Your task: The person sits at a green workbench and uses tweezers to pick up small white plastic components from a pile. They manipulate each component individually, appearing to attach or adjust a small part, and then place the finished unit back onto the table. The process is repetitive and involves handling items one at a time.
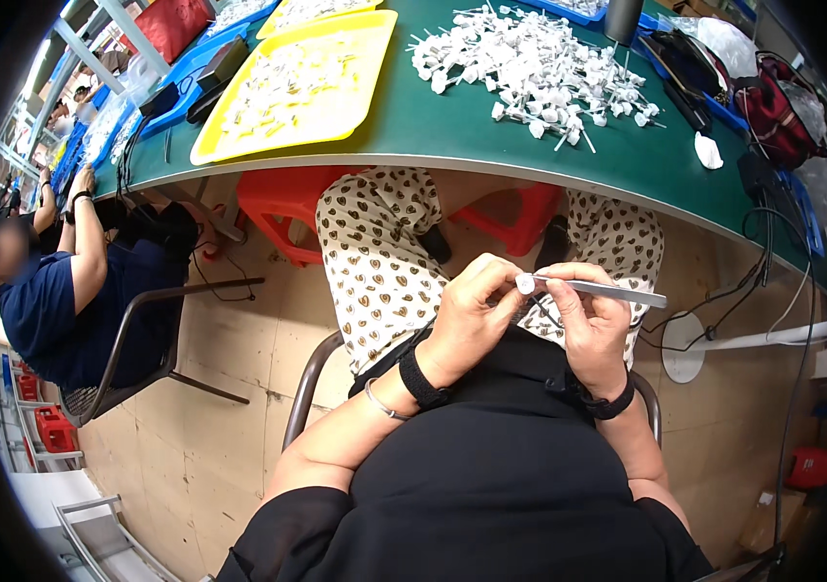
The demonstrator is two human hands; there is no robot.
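Above my lap, my left hand (pixel 477 315) pinches a small white piece (pixel 526 283) with a rounded head between thumb and fingertips. My right hand (pixel 592 330) grips flat silver tweezers (pixel 617 290); their wide end sticks out to the right and their tips point at the white piece. Fingers hide whether the tips touch it. On the green table ahead lies a loose heap of similar white parts (pixel 540 73) with thin stems. Left of the heap, a yellow tray (pixel 368 102) holds many more white parts.
The green table's edge (pixel 491 163) runs just beyond my hands. A single white piece (pixel 708 150), black cables (pixel 767 218) and a dark red bag (pixel 787 107) are at the right. Red stools (pixel 273 199) stand underneath. A co-worker (pixel 94 291) sits at the left.
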